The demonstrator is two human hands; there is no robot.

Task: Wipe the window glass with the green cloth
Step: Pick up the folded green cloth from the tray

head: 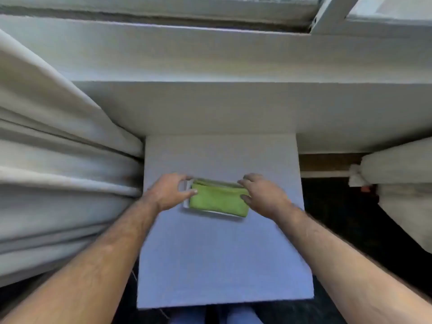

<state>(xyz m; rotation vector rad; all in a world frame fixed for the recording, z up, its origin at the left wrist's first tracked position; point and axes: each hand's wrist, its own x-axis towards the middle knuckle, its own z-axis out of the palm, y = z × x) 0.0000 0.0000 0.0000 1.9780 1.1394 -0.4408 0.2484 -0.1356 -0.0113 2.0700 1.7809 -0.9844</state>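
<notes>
A folded green cloth [218, 202] is being seen lying on a small white tray [187, 203], which is resting on a pale tabletop [222, 265], nearer the far edge than the near edge and roughly midway between the left and right edges. The cloth is being approached from both ends. At its left end the left hand [167, 191] is being held with thumb and fingers parted in a loose curl, the thumb tip touching the cloth's left edge and the fingers reaching over the tray's far left corner. At its right end the right hand [263, 195] is being held likewise, fingers parted and curved over the cloth's far right corner, the thumb by the near side. No firm pinch is being shown by either hand; whether the cloth is being lifted cannot be told. Pale curtains [58, 183] are hanging against the tabletop's left edge. Beyond the far edge a white sill [233, 54] and the window frame [327, 15] are being seen, the glass [385, 7] only partly in view at the top.
</notes>
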